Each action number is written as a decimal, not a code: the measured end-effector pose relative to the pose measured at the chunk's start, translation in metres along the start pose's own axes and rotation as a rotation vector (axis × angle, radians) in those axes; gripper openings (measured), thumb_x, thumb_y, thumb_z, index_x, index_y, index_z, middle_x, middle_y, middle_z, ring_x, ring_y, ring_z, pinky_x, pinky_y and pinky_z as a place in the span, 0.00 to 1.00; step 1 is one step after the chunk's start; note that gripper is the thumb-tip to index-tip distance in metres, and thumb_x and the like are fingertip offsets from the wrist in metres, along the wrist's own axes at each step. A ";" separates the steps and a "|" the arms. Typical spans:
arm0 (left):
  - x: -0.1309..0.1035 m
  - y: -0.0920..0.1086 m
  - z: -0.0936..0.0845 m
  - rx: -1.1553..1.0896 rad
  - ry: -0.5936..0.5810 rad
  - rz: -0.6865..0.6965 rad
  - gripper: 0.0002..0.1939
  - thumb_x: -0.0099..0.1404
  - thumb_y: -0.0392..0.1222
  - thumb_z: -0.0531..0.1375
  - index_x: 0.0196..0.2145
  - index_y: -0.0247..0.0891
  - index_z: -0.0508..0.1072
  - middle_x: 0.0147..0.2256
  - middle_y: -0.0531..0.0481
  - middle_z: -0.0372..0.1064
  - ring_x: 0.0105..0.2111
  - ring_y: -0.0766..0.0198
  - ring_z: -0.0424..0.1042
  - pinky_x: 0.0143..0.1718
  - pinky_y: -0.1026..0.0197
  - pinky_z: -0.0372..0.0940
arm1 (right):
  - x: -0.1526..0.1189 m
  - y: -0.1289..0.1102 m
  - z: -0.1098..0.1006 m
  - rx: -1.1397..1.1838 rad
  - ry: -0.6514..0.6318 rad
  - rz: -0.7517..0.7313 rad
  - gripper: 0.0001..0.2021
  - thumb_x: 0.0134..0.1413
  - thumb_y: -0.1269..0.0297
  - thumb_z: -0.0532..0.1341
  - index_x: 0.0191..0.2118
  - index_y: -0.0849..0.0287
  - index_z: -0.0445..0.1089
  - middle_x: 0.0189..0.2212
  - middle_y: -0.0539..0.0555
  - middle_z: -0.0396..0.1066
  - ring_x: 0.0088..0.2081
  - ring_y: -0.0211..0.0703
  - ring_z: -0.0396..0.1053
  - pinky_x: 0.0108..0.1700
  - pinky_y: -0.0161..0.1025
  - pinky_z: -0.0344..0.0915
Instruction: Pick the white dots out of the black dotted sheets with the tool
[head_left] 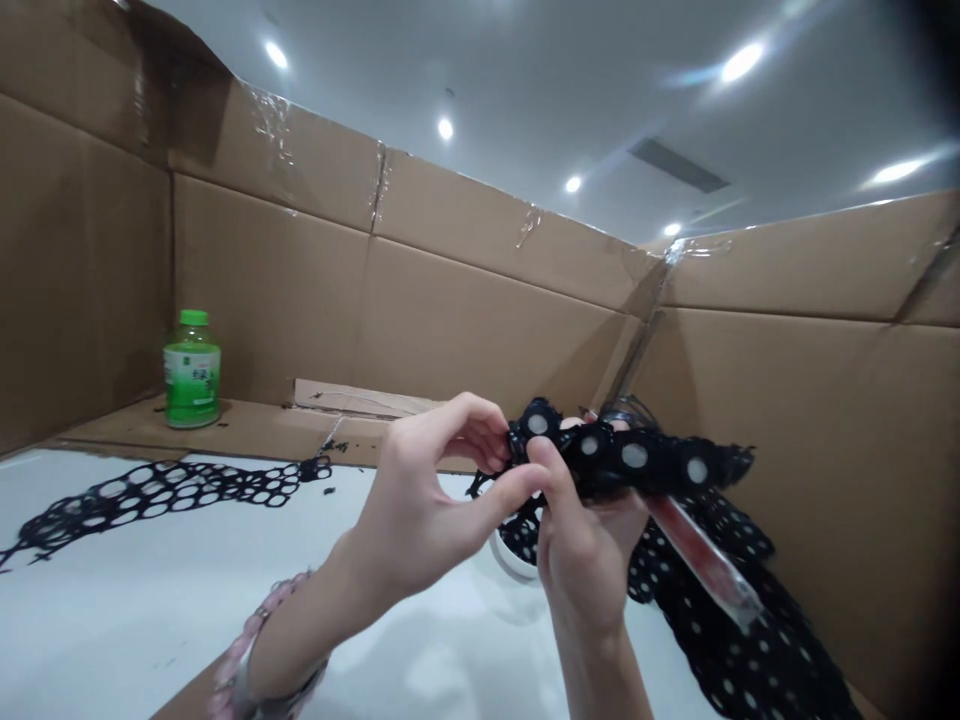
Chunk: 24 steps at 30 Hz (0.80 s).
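A black strip with a row of pale round dots is held up in front of me between both hands. My left hand pinches its left end, fingertips behind and thumb reaching across to the right thumb. My right hand grips the strip from below, its thumb pressed on the front. A slim red piece in clear plastic sticks out past the right palm; its other end is hidden. Below the hands, partly covered, is a white bowl with black dotted pieces in it.
Black dotted sheets lie at the right. A black net of round holes stretches over the white table at the left. A green bottle stands behind it. Cardboard walls enclose the table, and black scraps lie near the back edge.
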<state>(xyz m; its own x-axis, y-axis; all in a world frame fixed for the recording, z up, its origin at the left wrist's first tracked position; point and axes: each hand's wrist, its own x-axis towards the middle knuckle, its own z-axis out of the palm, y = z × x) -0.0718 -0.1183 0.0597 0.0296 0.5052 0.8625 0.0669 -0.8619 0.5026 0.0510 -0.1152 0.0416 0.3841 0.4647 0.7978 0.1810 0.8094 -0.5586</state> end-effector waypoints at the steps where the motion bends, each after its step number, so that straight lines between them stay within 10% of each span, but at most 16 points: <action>1: 0.001 -0.001 0.000 -0.033 -0.005 -0.048 0.08 0.57 0.34 0.66 0.31 0.35 0.69 0.26 0.55 0.68 0.26 0.72 0.70 0.29 0.73 0.70 | -0.001 0.000 0.000 -0.020 -0.002 0.008 0.09 0.48 0.62 0.68 0.35 0.54 0.70 0.31 0.49 0.75 0.40 0.46 0.72 0.48 0.45 0.67; 17: 0.016 -0.025 0.004 -0.562 -0.093 -0.499 0.05 0.49 0.33 0.67 0.24 0.33 0.74 0.22 0.52 0.76 0.21 0.68 0.76 0.26 0.69 0.74 | 0.021 0.000 -0.008 0.234 -0.035 0.136 0.07 0.48 0.69 0.69 0.31 0.52 0.70 0.28 0.44 0.73 0.31 0.36 0.72 0.36 0.34 0.71; 24: 0.028 -0.090 -0.004 -0.234 0.029 -0.404 0.05 0.57 0.39 0.64 0.29 0.35 0.73 0.25 0.52 0.76 0.26 0.69 0.76 0.32 0.67 0.72 | 0.059 -0.013 -0.055 0.228 0.452 0.233 0.12 0.38 0.68 0.70 0.27 0.56 0.65 0.21 0.43 0.65 0.19 0.31 0.64 0.16 0.27 0.60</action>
<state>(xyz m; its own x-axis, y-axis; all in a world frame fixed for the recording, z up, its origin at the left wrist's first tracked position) -0.0808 -0.0266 0.0382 0.0196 0.8040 0.5942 -0.1593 -0.5843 0.7958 0.1210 -0.1179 0.0832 0.7498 0.4810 0.4543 -0.1365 0.7843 -0.6051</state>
